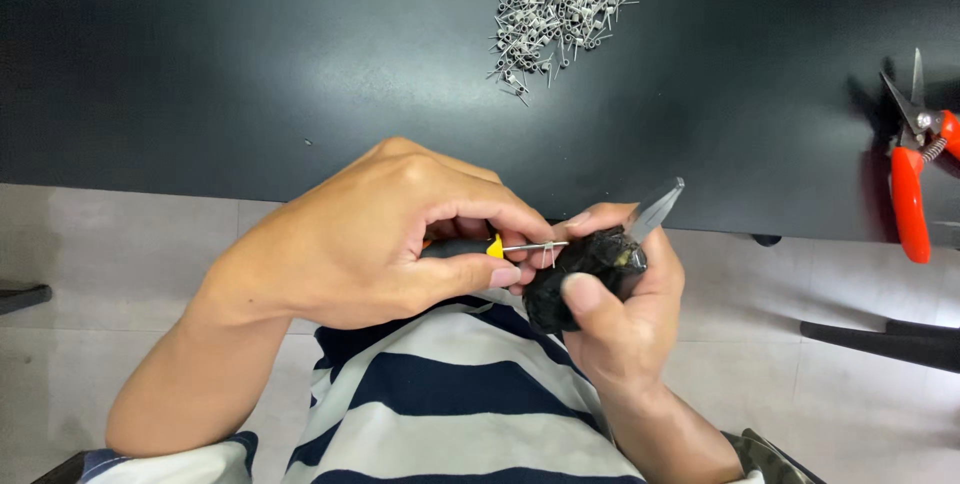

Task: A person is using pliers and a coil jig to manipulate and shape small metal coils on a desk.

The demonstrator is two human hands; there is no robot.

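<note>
My left hand [370,244] grips a small screwdriver [478,247] with a dark and yellow handle, its thin metal shaft pointing right. A small wire coil [549,248] sits on the shaft near the tip. My right hand [620,304] holds a black-handled plier-like tool [590,269] with a metal jaw [658,209] sticking up to the right. Both hands meet just in front of the black table's near edge, above my striped shirt.
A pile of several small wire coils [560,4] lies at the back of the black table [250,74]. Orange-handled snips [915,169] lie at the table's right edge. Grey tiled floor [110,264] and dark chair legs [880,339] show below.
</note>
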